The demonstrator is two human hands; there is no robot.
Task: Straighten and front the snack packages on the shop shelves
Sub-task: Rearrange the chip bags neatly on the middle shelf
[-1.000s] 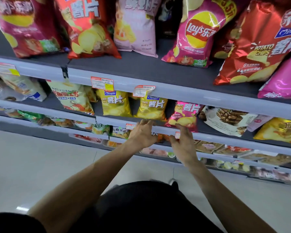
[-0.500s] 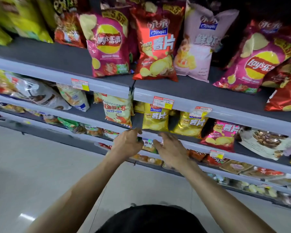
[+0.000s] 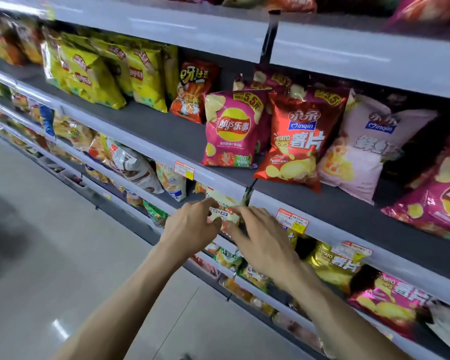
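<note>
Your left hand [image 3: 190, 227] and right hand [image 3: 260, 240] meet on the cream bag [image 3: 222, 205]. It stands at the front of the shelf below the pink bag [image 3: 229, 131] and red bag [image 3: 294, 141]. Your left fingers curl against its left side, but whether they pinch it cannot be told. Your right fingers are spread and nearly straight, with the tips on its right edge. The hands sit close together and the bag shows between them.

The bag's top is tucked close under the lip [image 3: 153, 152] of the shelf above, right beside the dark joint [image 3: 247, 196] in that lip. A price tag [image 3: 291, 220] hangs just beside your right fingers. On the deck above, a bare strip runs along the front, left of the pink bag, and the yellow bags [image 3: 94, 74] sit farther back. The floor [image 3: 63, 242] lies open to your left and under your arms.

Your hands cover the cream bag's lower half, and its print is too blurred to read. Your right wrist hides part of the gold bag [image 3: 333, 263], and your forearms cross the lower rows. The far left of the shelving is smeared, and the frame's right edge cuts off the bags there.
</note>
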